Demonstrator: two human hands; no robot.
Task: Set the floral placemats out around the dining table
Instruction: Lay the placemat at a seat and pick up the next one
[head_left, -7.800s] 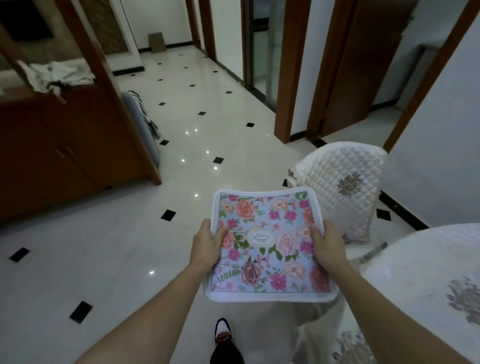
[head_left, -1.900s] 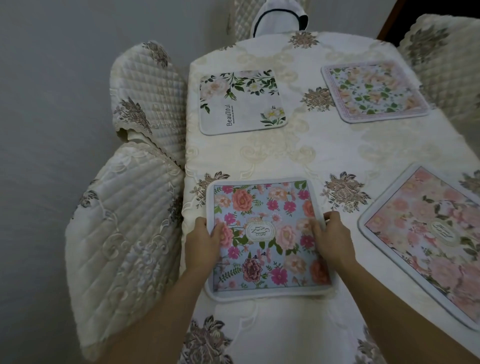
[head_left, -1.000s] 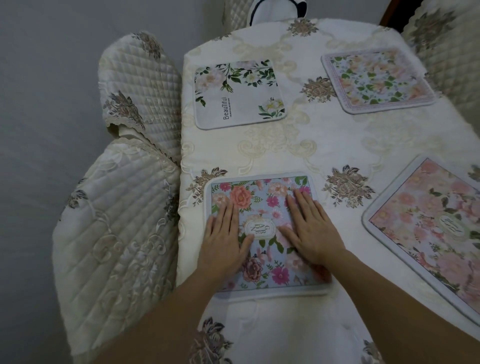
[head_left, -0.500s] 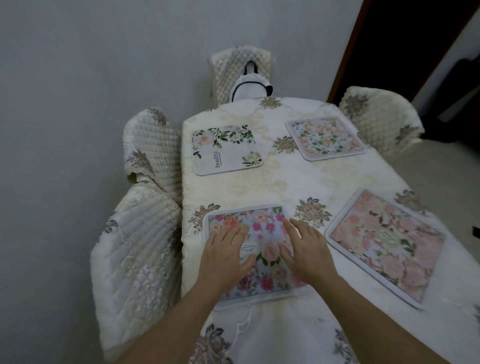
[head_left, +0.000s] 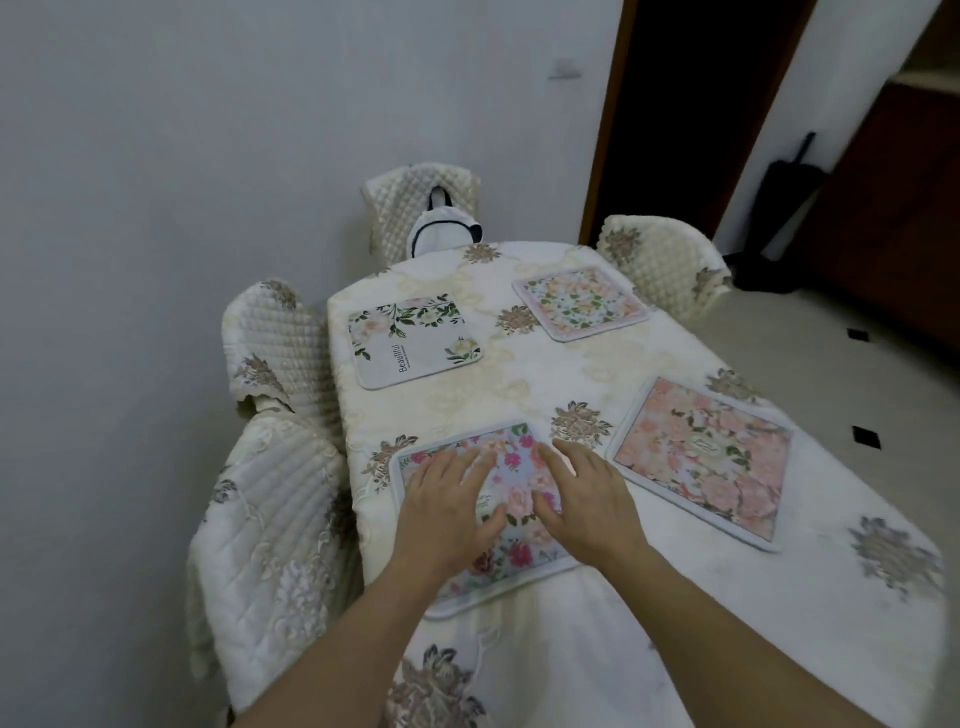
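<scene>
A blue floral placemat (head_left: 506, 457) lies flat at the near left corner of the dining table (head_left: 545, 374), which wears a cream embroidered cloth. My left hand (head_left: 447, 512) and my right hand (head_left: 587, 499) rest palm-down on it, fingers spread, gripping nothing. A pink floral placemat (head_left: 701, 457) lies at the near right. A white placemat (head_left: 413, 340) with green leaves and the word "Beautiful" sits at the far left. A pale pink and green placemat (head_left: 579, 301) sits at the far right.
Quilted cream chairs stand along the left side (head_left: 260, 530) (head_left: 275, 343), at the far end (head_left: 415, 208) and at the far right (head_left: 660, 265). A white bag (head_left: 441, 234) hangs on the far chair. A grey wall (head_left: 182, 156) runs close on the left; a dark doorway (head_left: 691, 104) opens behind.
My view has risen further, showing more of the wall and doorway. Both hands stay flat on the blue placemat, which lies in the same place.
</scene>
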